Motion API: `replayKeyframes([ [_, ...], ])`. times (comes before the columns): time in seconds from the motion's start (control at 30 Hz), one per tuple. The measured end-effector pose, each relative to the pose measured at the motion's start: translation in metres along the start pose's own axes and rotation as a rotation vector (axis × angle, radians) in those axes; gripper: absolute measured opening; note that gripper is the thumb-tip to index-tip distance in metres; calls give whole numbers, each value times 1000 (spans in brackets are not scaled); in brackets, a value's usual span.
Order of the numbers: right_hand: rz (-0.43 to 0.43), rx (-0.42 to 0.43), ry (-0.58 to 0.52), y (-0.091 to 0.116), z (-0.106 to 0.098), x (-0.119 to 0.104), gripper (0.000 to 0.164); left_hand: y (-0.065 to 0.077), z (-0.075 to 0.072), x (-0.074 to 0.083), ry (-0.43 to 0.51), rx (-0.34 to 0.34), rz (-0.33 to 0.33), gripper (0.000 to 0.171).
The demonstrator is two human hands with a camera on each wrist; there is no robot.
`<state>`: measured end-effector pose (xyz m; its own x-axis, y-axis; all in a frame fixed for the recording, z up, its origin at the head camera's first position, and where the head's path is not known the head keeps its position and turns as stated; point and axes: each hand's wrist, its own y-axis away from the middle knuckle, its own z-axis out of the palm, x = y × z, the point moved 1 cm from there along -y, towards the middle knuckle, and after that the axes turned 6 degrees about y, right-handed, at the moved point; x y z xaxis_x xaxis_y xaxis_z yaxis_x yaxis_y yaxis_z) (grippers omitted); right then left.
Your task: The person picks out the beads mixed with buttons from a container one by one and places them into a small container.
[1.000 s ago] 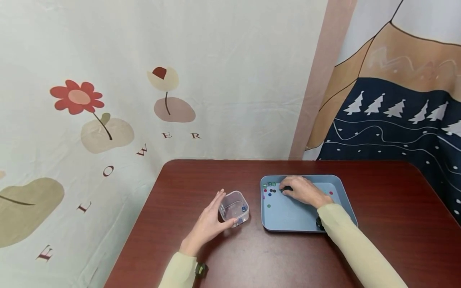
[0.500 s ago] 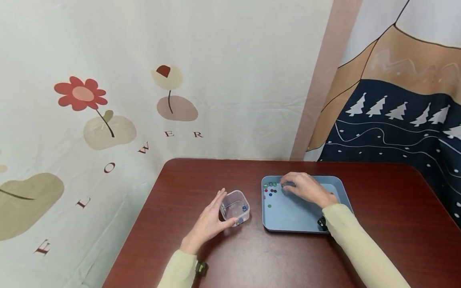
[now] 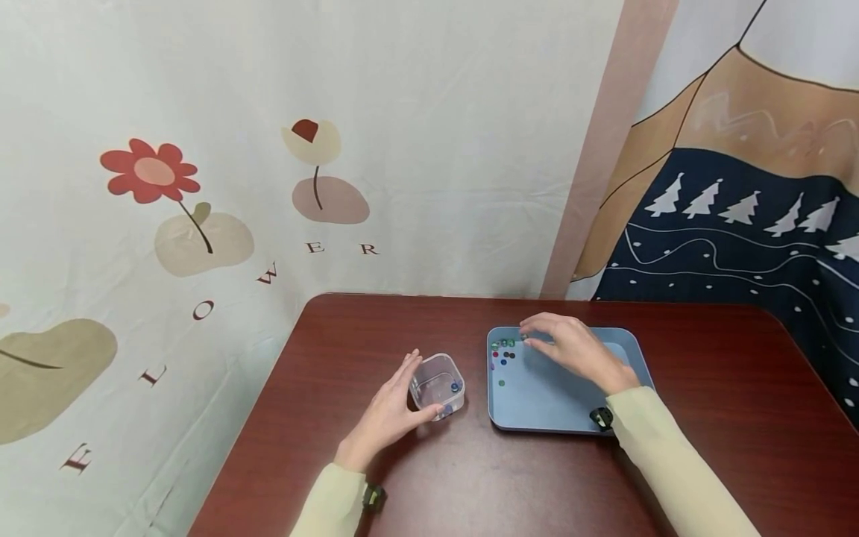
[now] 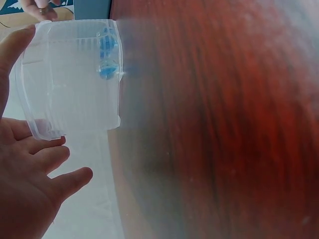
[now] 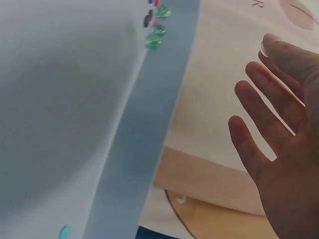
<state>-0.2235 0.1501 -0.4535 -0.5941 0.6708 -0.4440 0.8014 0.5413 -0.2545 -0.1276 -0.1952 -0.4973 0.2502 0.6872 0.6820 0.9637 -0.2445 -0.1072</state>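
My left hand [image 3: 385,421] grips a clear plastic container [image 3: 438,367] on the table, thumb on the near side and fingers on the far side. Two blue-swirled glass marbles [image 4: 107,68] show at its bottom in the left wrist view. Over the back left part of a blue tray [image 3: 550,418], my right hand [image 3: 577,350] pinches a small dark marble [image 3: 525,337] between thumb and forefinger. Its other fingers are spread in the right wrist view. Green glass marbles [image 3: 504,343] lie in the tray's back left corner.
Small red, dark and blue pieces [image 3: 504,362] lie along the tray's left side, with a green one [image 3: 501,383] nearer the front. The brown table [image 3: 523,485] runs back to a printed curtain [image 3: 456,149].
My right hand has lifted a little from the tray floor and moved back, with a small marble now between its fingertips. The left hand and container stay in place.
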Motion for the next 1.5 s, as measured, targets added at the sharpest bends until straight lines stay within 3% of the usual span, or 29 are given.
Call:
replayKeyframes([
  [0.33, -15, 83, -24, 4, -8, -20, 30, 0, 0, 0, -14, -4, -7, 99],
  [0.73, -54, 175, -69, 8, 0, -43, 30, 0, -2, 2, -6, -5, -23, 100],
  [0.97, -93, 236, -98, 7, 12, -60, 29, 0, -2, 2, -12, -5, -31, 100],
  [1.37, -179, 265, -133, 2, 46, -86, 24, 0, -2, 1, -4, -8, -21, 100],
  [1.5, -208, 316, -124, -1, 57, -94, 24, 0, -2, 2, -7, -10, -20, 100],
])
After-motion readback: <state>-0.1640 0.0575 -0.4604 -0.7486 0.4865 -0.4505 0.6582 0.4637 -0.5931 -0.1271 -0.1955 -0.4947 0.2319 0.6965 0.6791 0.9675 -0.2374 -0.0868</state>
